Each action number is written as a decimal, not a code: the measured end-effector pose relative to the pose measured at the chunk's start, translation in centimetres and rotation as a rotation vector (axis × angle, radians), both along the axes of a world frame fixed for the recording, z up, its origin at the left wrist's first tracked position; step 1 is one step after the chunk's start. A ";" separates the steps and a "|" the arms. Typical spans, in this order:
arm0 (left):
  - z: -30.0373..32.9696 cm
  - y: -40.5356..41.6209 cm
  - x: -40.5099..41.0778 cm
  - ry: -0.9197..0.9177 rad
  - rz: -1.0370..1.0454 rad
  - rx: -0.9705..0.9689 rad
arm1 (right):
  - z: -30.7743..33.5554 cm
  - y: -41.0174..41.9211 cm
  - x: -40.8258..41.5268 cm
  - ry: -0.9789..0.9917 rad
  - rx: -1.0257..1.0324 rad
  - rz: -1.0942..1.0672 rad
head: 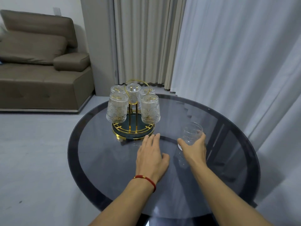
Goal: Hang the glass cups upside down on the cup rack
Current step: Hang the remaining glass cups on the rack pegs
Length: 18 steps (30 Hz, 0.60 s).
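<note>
A gold cup rack (133,128) with a round dark tray base stands at the back of a round glass table (114,160). Several ribbed glass cups hang upside down on its pegs; the front two are a left cup (117,108) and a right cup (150,110). One more glass cup (191,132) stands upright on the table to the right of the rack. My right hand (193,150) is wrapped around its lower part. My left hand (152,154) lies flat on the table, fingers apart, fingertips just in front of the rack's base.
A brown sofa (37,62) stands at the left behind the table. Pale curtains (219,54) hang behind and to the right. The table's dark rim (73,152) curves close to the grey floor on the left.
</note>
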State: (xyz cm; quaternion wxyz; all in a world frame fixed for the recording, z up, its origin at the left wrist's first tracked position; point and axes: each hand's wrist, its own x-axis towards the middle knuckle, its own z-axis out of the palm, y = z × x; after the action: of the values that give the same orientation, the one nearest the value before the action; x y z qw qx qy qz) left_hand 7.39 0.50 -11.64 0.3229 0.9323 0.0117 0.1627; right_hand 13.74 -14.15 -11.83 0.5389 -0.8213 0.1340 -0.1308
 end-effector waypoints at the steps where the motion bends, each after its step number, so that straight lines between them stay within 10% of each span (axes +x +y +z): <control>1: 0.1 -0.2 -0.1 -0.024 -0.018 -0.002 | -0.2 -0.3 0.0 0.002 -0.002 0.002; 18: 3.3 1.6 -1.8 0.023 -0.045 -1.091 | 2.3 0.7 -6.2 -0.208 -0.187 0.593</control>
State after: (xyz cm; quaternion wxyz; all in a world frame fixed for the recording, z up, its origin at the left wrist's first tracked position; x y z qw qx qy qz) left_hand 5.59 2.10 -8.39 0.7630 0.6312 0.0779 0.1158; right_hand 7.53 -13.48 -9.50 0.4866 -0.8527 -0.1795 -0.0630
